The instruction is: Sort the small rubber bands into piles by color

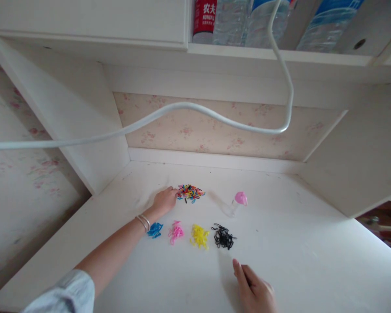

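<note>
My left hand (165, 201) reaches out over the white desk (296, 243), its fingers curled at the left edge of a mixed pile of small coloured rubber bands (190, 192). What the fingertips grip is hidden. Bracelets ring that wrist. In front of the mixed pile lie sorted heaps: blue (155, 230), pink (175, 231), yellow (199, 236) and black (223, 238). My right hand (254, 290) rests low at the near edge, just below the black heap, fingers stretched forward and holding nothing.
A clear little bottle with a pink cap (236, 203) lies on its side right of the mixed pile. A white cable (189, 108) hangs across the view. Water bottles (234, 21) stand on the shelf above. Desk side walls close in left and right.
</note>
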The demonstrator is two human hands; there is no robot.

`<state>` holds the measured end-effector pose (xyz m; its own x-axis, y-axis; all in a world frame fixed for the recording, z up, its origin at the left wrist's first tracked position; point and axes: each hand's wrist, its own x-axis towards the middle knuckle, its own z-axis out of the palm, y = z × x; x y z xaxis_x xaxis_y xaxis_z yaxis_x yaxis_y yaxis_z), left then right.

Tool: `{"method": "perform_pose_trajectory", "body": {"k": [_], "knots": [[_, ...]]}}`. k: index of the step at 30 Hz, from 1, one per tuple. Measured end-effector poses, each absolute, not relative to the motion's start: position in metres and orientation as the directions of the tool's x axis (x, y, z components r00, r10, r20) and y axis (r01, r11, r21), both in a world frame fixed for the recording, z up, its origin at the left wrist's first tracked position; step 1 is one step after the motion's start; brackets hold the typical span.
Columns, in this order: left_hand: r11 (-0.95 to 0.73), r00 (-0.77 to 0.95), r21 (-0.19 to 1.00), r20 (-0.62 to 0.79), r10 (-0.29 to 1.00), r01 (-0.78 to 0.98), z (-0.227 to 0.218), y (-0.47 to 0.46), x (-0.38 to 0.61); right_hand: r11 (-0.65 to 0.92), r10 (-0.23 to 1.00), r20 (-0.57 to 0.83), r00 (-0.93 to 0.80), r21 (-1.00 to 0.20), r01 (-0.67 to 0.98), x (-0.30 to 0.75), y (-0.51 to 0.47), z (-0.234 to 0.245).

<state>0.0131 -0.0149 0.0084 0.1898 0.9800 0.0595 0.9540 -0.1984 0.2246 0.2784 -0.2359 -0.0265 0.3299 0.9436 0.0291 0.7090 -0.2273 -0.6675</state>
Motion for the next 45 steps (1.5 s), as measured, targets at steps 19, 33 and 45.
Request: {"method": "perform_pose_trajectory", "body": {"k": [19, 33, 45], "knots": [[-0.244, 0.238, 0.193, 0.057, 0.970, 0.950, 0.007, -0.009, 0.008, -0.176, 0.949, 0.086, 0.302, -0.650, 0.739, 0.277, -0.236, -0.025], [-0.267, 0.246, 0.337, 0.103, 0.964, 0.903, 0.017, -0.001, 0.006, -0.139, 0.953, 0.123, 0.278, -0.635, 0.760, 0.277, -0.237, -0.027], [-0.194, 0.211, 0.662, 0.056, 0.976, 0.724, 0.011, 0.011, 0.014, -0.159, 0.952, 0.102, 0.289, -0.643, 0.749, 0.277, -0.239, -0.028]]}}
